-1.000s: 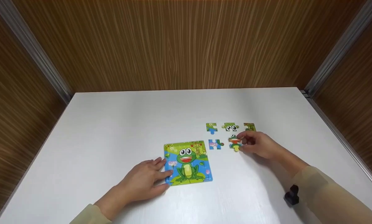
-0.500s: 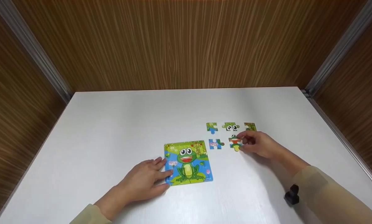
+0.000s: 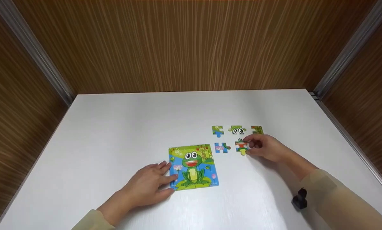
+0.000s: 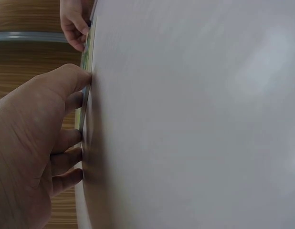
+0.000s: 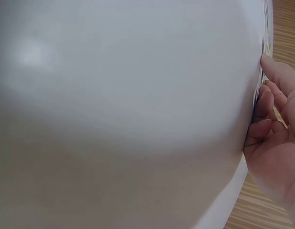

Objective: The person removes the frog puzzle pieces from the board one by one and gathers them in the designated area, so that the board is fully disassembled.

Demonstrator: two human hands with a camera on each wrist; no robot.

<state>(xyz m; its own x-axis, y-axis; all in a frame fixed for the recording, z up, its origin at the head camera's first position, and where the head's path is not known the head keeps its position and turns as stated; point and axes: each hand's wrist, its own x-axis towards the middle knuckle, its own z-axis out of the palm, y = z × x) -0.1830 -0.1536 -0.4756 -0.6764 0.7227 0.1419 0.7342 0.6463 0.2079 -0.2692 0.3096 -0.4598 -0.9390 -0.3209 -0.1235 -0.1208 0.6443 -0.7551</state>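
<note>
A square puzzle board (image 3: 193,172) with a smiling frog picture lies flat on the table. My left hand (image 3: 148,183) rests at the board's left edge, fingers spread and touching it. To the upper right, my right hand (image 3: 267,147) pinches a puzzle piece (image 3: 241,146) showing a red mouth and yellow-green belly, thumb at its lower edge and index finger at its upper right. Loose around it lie a piece with two eyes (image 3: 236,130), a green-and-blue corner piece (image 3: 217,130), a pink-flower piece (image 3: 221,148) and a green corner piece (image 3: 256,129), partly behind the right hand.
A white table (image 3: 130,127) carries everything, with wood-grain panels (image 3: 191,44) at the back and both sides. A small black object (image 3: 300,198) sits beside the right sleeve. In the left wrist view the tabletop (image 4: 195,119) fills most of the picture.
</note>
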